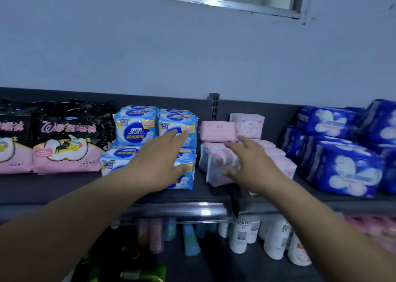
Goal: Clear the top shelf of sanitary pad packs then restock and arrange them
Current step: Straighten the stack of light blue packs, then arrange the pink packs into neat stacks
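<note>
The dark top shelf [53, 189] carries sanitary pad packs in groups. Black-and-pink packs [64, 140] stand at the left, light blue packs [135, 127] are stacked in the middle, pale pink packs [217, 131] sit right of them, and dark blue packs [342, 166] fill the right end. My left hand [159, 161] lies flat, fingers straight, against the front of the light blue stack. My right hand [250, 164] reaches onto the pale pink packs with its fingers spread over a blurred pink-and-white pack [216, 166]; whether it grips that pack is unclear.
A metal upright [214, 106] divides the shelf's back panel. Below the shelf's front rail [182, 212], white bottles [244, 234], coloured tubes [156, 236] and green packets [137, 269] stand on the lower shelf. A grey wall rises behind.
</note>
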The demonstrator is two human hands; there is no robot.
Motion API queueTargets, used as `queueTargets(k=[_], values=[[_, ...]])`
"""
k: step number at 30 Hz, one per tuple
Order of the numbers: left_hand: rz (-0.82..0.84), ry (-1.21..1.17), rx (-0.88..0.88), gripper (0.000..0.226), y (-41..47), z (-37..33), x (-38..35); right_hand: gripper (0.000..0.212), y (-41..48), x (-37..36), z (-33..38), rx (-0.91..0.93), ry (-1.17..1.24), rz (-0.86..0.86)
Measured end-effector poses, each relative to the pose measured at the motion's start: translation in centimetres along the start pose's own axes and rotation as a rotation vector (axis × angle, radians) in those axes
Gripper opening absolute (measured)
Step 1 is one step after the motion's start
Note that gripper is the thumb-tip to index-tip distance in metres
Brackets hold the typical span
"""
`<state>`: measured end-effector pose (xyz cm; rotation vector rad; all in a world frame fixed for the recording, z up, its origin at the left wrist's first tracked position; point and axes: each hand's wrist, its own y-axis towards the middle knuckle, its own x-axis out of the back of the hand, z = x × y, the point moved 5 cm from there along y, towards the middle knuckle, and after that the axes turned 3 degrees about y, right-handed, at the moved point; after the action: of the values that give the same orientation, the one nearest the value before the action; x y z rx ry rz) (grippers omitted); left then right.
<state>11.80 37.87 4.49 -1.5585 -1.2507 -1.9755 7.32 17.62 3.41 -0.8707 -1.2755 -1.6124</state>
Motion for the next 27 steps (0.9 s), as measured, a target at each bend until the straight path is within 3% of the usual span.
queueTargets(k=[5, 10, 14, 18, 21, 23, 27], values=[[0.024, -0.209, 0.028, 0.084, 4.2, -4.9, -2.0, 0.085, -0.6, 0.7, -8.4, -0.21, -0.095, 0.2], [0.031, -0.184, 0.136, 0.08, 9.6, -7.5, -3.7, 0.074, 1.2, 0.5, -10.7, -0.12, -0.112, 0.263], [0.047, -0.17, 0.241, 0.083, 12.5, -7.9, -5.5, 0.06, 4.4, 4.8, -11.4, -0.044, -0.081, 0.051], [0.157, -0.148, 0.314, 0.099, 13.1, -8.4, -7.1, 0.05, 9.2, 5.4, -10.8, 0.068, 0.071, 0.096], [0.279, 0.04, 0.295, 0.079, 12.6, -8.4, -8.4, 0.047, 13.0, 3.8, -9.8, 0.127, 0.053, 0.134], [0.307, 0.147, 0.248, 0.061, 12.6, -8.1, -8.8, 0.062, 14.9, 2.1, -9.0, 0.201, -0.02, 0.179], [0.36, 0.238, 0.18, 0.056, 12.9, -7.8, -8.8, 0.101, 16.9, -0.7, -8.4, 0.297, -0.093, 0.265]])
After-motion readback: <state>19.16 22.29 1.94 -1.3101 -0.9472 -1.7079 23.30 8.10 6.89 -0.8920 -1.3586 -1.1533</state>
